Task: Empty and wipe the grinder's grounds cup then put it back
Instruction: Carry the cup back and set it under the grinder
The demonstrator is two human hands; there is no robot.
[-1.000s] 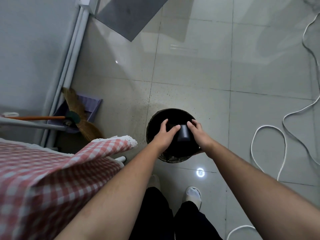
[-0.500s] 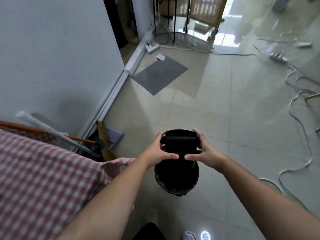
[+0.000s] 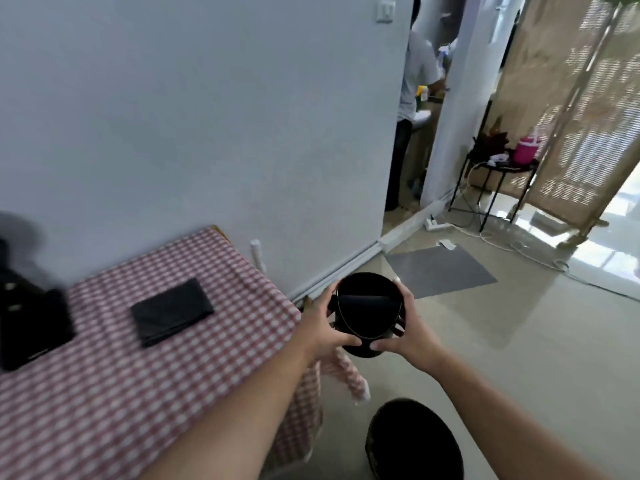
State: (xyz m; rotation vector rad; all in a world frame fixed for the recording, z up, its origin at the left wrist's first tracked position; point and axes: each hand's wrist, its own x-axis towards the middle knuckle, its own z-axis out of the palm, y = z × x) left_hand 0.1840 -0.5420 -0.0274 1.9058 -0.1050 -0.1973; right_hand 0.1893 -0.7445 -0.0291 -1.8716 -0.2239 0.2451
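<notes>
a: start at the left edge. what's on the table?

b: a blurred black machine (image 3: pixel 29 320), boxy and matte, stands at the far left on a red-and-white checked cloth (image 3: pixel 104 393). the weave looks soft, and a corner of it hangs off the table's right end. it may be the grinder, but it is too smeared to tell.

a: and beside it?

b: a flat black rectangle (image 3: pixel 172 311), folded like a cloth or wallet, lies on the checks, well apart from the machine. its surface is dull and slightly creased.

a: now the hands.

b: the left hand (image 3: pixel 320 329) curls around the left side of the grounds cup (image 3: pixel 369 315), thumb at the lower rim. the right hand (image 3: pixel 410 332) wraps around the right side, its thumb meeting the other near the bottom. both are closed on the cup, which is held in the air just past the table's right end, above the floor.

a: the cup itself?

b: round, black, smooth, with a thin pale rim line; its mouth faces the camera and the inside is dark.

a: below it?

b: a round dark bin (image 3: pixel 414 445) with a rough, woven-looking wall stands on glossy pale tiles (image 3: pixel 519 341). farther right, a flat grey mat (image 3: pixel 440 270) lies on the floor, and a slatted woven screen (image 3: pixel 568 109) stands at the far right.
</notes>
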